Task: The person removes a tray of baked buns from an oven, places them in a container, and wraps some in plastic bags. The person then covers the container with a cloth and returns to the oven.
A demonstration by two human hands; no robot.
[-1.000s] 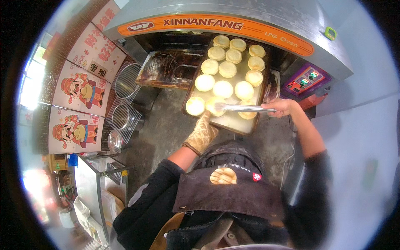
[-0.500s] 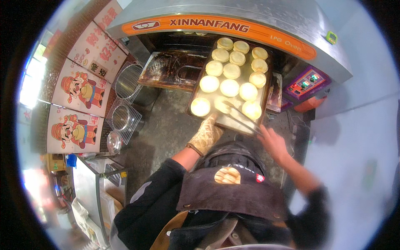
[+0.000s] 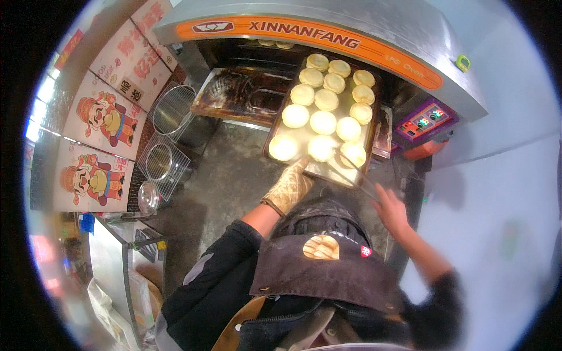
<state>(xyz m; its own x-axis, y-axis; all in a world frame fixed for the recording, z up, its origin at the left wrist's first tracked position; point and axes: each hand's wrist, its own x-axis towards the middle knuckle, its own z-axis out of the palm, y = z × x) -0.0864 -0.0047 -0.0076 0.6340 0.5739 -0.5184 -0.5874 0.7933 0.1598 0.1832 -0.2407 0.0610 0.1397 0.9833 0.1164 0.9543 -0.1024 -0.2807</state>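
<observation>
My left hand [image 3: 288,188], in a quilted tan oven mitt, grips the near edge of a metal baking tray [image 3: 305,137]. Rows of round, pale flatbreads lie on the tray, browner toward the far end. My right hand [image 3: 391,209] is closed on long metal tongs [image 3: 358,182], slightly blurred. The tongs' tips reach over the tray's near end, between a middle flatbread [image 3: 321,148] and a right-hand flatbread [image 3: 353,154]. Whether they touch either one I cannot tell. The middle flatbread lies flat. My left fingertips are hidden by the mitt and tray.
The tray projects from an oven with an orange front panel [image 3: 234,29]. A stained oven deck [image 3: 234,96] lies left of it, a lit control panel [image 3: 424,121] right. Wire racks with round metal pans [image 3: 159,162] and a metal cart [image 3: 111,257] stand at left.
The middle flatbread in the near row, tilted at the tongs before, now lies flat on the tray. My right hand and the tongs have shifted slightly right and toward me. The mitt keeps its hold.
</observation>
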